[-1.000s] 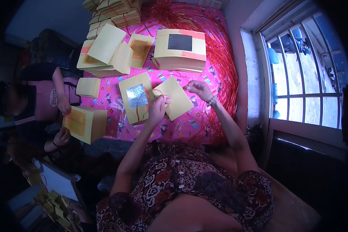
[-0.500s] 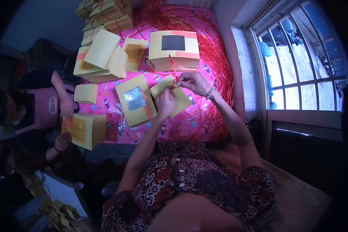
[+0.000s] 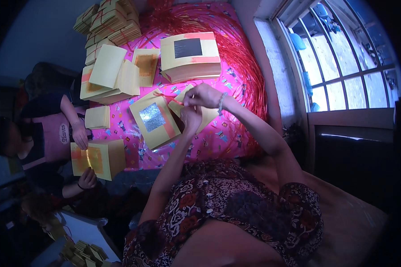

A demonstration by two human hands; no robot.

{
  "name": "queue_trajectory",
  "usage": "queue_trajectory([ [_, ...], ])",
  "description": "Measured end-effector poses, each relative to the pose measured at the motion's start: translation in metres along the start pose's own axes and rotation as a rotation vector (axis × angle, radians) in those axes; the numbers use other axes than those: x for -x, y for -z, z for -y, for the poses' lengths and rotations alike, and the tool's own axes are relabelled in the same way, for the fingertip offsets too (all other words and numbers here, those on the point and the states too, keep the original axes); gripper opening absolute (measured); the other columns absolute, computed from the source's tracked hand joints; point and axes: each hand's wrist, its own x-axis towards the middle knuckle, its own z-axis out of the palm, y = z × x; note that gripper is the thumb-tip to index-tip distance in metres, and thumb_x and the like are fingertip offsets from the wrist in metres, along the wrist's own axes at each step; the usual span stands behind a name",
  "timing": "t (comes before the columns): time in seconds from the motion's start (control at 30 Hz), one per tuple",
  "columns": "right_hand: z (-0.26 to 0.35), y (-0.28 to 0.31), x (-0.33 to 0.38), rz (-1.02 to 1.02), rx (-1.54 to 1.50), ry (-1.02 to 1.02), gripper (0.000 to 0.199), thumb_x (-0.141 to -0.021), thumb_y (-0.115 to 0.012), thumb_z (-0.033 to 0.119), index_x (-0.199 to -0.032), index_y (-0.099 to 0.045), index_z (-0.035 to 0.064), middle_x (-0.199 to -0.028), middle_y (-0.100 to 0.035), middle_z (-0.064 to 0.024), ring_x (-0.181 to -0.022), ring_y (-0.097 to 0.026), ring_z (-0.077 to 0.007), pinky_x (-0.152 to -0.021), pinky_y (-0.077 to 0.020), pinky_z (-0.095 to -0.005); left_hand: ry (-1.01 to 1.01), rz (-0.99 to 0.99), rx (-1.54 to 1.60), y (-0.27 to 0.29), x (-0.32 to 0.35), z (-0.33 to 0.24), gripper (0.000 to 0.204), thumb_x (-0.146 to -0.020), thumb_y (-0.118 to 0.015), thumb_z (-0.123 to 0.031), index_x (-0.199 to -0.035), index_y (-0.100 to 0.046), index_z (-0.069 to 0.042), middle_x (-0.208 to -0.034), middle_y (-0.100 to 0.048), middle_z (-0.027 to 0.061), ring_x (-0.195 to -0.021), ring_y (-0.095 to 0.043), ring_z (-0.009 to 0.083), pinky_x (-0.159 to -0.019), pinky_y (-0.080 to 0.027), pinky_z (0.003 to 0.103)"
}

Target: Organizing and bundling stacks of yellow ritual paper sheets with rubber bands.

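My left hand (image 3: 191, 119) is closed at the far part of a yellow paper bundle (image 3: 208, 116), its fingers partly hidden. Directly above and beyond it, my right hand (image 3: 203, 95) is pinched, the two hands touching or nearly so. A thin red plastic strip (image 3: 166, 96) runs leftward out from between them. Beside the bundle, on the left, lies a yellow paper stack with a silver foil square (image 3: 152, 117) and orange-red marks. Just beyond my hands stands a thick block of yellow paper (image 3: 190, 66) with a dark square on top.
Long red strips (image 3: 249, 80) spread along the right of the pink patterned tablecloth (image 3: 140, 153). Tied yellow bundles (image 3: 113, 22) are piled at the far left. On the left, a co-worker's hands work over a paper stack with a gold patch (image 3: 98, 160). A barred window (image 3: 338, 66) is at right.
My right hand has moved left across the top of my left hand. The red strip that stood up from my fingers now trails left. The co-worker's lower hand has shifted right over the gold patch.
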Motion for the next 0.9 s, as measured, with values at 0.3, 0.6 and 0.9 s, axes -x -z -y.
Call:
queue_trajectory([
  [0.3, -0.084, -0.039, 0.048, -0.316, 0.030, -0.469, 0.022, -0.077, -0.071, 0.018, -0.089, -0.061, 0.0030, -0.080, -0.065, -0.0086, -0.073, -0.063, -0.0189, -0.069, -0.0512, -0.0294, 0.059, 0.212, 0.085, 0.013, -0.008, -0.015, 0.042, -0.096, -0.043, -0.039, -0.107, -0.065, -0.005, -0.088, -0.066, 0.0177, -0.083, -0.065, 0.0310, -0.070, -0.048, 0.039],
  [0.6, -0.108, -0.081, 0.039, -0.584, -0.870, -0.686, 0.011, -0.081, -0.066, 0.005, -0.091, -0.061, 0.0022, -0.084, -0.064, -0.0044, -0.074, -0.060, -0.0127, -0.069, -0.0501, -0.0260, -0.073, 0.198, 0.247, 0.006, -0.006, -0.006, 0.029, -0.092, -0.055, -0.024, -0.107, -0.064, 0.000, -0.100, -0.067, 0.0128, -0.095, -0.064, 0.0220, -0.083, -0.048, 0.031],
  [0.9, -0.120, -0.062, 0.040, -0.223, -1.353, -0.707, 0.009, -0.085, -0.063, 0.009, -0.093, -0.062, 0.0048, -0.090, -0.065, -0.0050, -0.082, -0.062, -0.0136, -0.077, -0.0492, -0.0259, 0.205, 0.276, 0.403, 0.012, -0.005, -0.006, 0.034, -0.095, -0.049, -0.028, -0.112, -0.062, -0.001, -0.097, -0.067, 0.0098, -0.077, -0.063, 0.0141, -0.073, -0.048, 0.028],
])
